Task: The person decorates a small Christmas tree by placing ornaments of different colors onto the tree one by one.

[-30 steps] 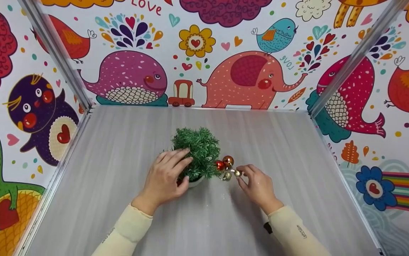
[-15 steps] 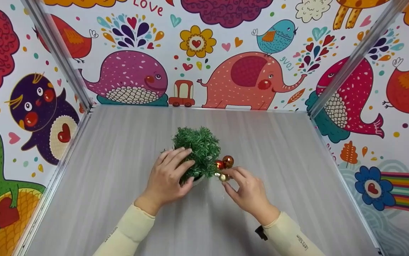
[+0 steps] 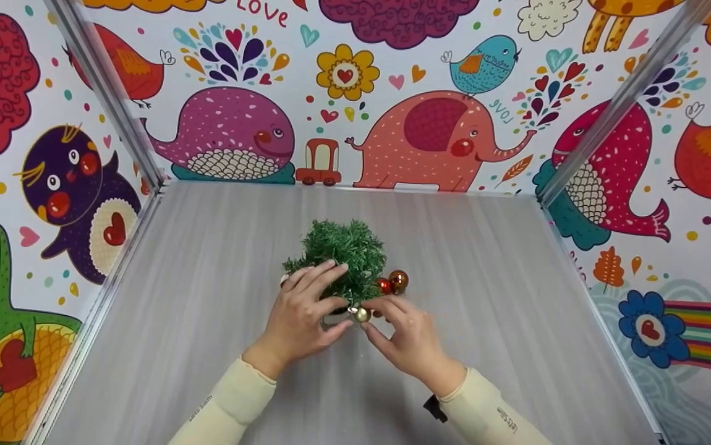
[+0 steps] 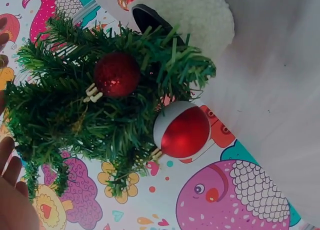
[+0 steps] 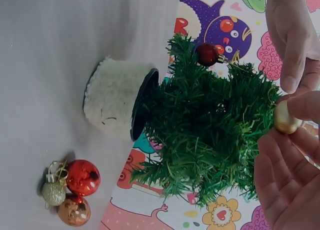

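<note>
A small artificial Christmas tree (image 3: 343,247) stands on the table in a fluffy white pot (image 5: 117,95) with a black rim. My right hand (image 3: 411,337) pinches a small gold Christmas ball (image 5: 286,117) between thumb and fingers, close to the branches. At the tree's near left side is my left hand (image 3: 306,315), fingers extended over the branches; in the head view its thumb and forefinger reach close to the gold ball's cap. A dark red glitter ball (image 4: 117,74) and a red-and-white ball (image 4: 182,130) hang on the tree.
On the table to the right of the tree lie a shiny red ball (image 5: 82,177), a copper-coloured ball (image 5: 74,210) and a gold glitter ball (image 5: 54,194). Printed panels (image 3: 417,136) with metal corner posts surround the grey table (image 3: 467,247) at the back and sides.
My right hand has carried the gold ball left from the loose balls to the tree's front. The left hand has shifted slightly right, toward the gold ball.
</note>
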Available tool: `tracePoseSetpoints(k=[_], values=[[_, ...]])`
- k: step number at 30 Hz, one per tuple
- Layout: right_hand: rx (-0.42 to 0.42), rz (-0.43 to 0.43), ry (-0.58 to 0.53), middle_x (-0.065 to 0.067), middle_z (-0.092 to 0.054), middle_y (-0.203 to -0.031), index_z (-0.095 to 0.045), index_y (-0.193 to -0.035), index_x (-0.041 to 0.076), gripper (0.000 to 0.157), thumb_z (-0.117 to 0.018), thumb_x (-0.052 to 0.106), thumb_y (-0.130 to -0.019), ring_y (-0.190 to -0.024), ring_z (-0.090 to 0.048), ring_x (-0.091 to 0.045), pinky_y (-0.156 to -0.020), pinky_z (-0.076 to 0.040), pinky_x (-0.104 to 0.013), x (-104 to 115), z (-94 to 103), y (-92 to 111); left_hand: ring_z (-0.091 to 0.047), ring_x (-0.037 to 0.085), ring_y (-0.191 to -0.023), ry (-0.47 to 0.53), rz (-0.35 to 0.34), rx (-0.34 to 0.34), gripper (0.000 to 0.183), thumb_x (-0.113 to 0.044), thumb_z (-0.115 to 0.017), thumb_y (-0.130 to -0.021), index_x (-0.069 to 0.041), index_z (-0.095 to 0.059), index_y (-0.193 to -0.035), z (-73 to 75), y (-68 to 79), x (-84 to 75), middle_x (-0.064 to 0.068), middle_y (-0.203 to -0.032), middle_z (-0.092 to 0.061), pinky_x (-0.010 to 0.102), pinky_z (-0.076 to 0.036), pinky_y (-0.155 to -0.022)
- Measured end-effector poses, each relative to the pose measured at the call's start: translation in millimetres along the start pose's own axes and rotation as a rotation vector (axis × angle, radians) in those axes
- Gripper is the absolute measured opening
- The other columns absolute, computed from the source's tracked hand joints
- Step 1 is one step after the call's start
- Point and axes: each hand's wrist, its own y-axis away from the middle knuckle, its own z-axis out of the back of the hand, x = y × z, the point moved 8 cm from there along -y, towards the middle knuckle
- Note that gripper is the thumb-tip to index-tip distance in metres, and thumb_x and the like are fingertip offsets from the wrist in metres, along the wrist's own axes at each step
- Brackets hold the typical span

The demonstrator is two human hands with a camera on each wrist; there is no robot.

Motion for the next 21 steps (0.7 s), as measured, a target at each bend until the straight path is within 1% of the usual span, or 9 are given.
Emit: tracePoseSetpoints(k=[5,9,12,14,18,21], values=[[-0.003,0.0,-0.062,0.004,-0.069,-0.107,-0.07,-0.115,0.013,0.032,-0.08,0.014,-0.084,-0.083,-0.065,-0.008,-0.063,-0.055,-0.026,0,-2.7,-2,-0.048,0.028,-0.133,0.002,0.012,-0.009,0.014,-0.028,-0.083,-0.074,-0.018,-0.078,-0.082,0.2,-0.1,0.9,0.007,-0.14,-0.057,0.046,-0.037,-0.105],[-0.015,-0.005,-0.087,0.005,-0.069,-0.107,-0.07,-0.115,0.013,0.032,-0.079,0.013,-0.084,-0.082,-0.066,-0.009,-0.061,-0.056,-0.029,-1,-4.5,-1,-0.05,0.028,-0.131,0.01,0.019,-0.043,0.007,-0.019,-0.081,-0.074,-0.018,-0.078,-0.079,3.3,1.5,2.1,0.007,-0.137,-0.06,0.046,-0.037,-0.104],[-0.028,-0.019,-0.093,0.007,-0.069,-0.106,-0.07,-0.114,0.015,0.031,-0.079,0.013,-0.084,-0.08,-0.066,-0.01,-0.06,-0.056,-0.029,-3,-7.1,1,-0.052,0.029,-0.129,0.021,0.029,-0.075,0.003,-0.016,-0.078,-0.074,-0.016,-0.076,-0.076,7.3,3.1,3.8,0.008,-0.135,-0.061,0.047,-0.037,-0.103],[-0.032,-0.028,-0.101,0.007,-0.069,-0.105,-0.07,-0.114,0.015,0.031,-0.08,0.012,-0.084,-0.078,-0.067,-0.012,-0.06,-0.055,-0.026,-4,-10.1,4,-0.052,0.029,-0.129,0.024,0.033,-0.085,0.002,-0.015,-0.076,-0.075,-0.016,-0.074,-0.074,9.2,3.9,4.8,0.009,-0.134,-0.062,0.048,-0.037,-0.103],[-0.005,-0.074,-0.132,0.007,-0.069,-0.104,-0.069,-0.115,0.015,0.03,-0.078,0.014,-0.086,-0.077,-0.067,-0.01,-0.061,-0.054,-0.021,-8,-20.5,10,-0.052,0.029,-0.128,0.009,0.019,-0.076,0.003,-0.016,-0.074,-0.075,-0.015,-0.072,-0.072,9.6,5.3,5.0,0.009,-0.134,-0.062,0.048,-0.037,-0.103],[0.02,-0.128,-0.171,0.007,-0.069,-0.105,-0.068,-0.116,0.015,0.029,-0.076,0.016,-0.088,-0.078,-0.066,-0.009,-0.06,-0.055,-0.023,-11,-28.2,15,-0.052,0.029,-0.128,0.0,0.005,-0.063,0.002,-0.014,-0.073,-0.073,-0.015,-0.071,-0.071,9.3,6.9,4.6,0.009,-0.134,-0.062,0.049,-0.037,-0.103]])
